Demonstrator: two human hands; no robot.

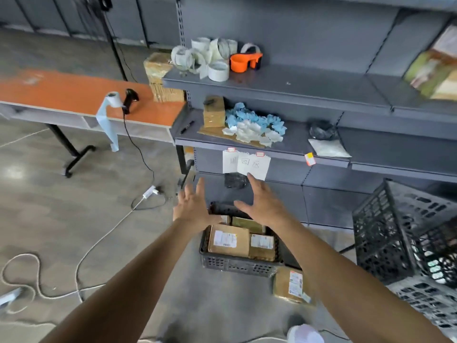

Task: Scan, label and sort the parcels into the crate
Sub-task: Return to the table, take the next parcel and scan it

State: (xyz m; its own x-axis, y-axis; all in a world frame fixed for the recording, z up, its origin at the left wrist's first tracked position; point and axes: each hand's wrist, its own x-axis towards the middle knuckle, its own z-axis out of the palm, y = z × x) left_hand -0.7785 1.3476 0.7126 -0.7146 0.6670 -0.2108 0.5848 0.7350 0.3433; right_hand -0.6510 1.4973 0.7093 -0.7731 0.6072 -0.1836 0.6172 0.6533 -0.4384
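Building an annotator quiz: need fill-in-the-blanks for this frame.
1. The left hand and right hand hold ____.
2. The scanner stands on a table whose top is ____.
3. One parcel lies outside the crate, on the ____.
Missing words: nothing; orange; floor.

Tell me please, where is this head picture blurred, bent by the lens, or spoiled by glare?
In the head view, the wide lens curves the shelf and the orange table; the boxes at the right edge are smeared; a pale glare patch lies on the floor at left; the labels on the parcels in the crate are too soft to read.
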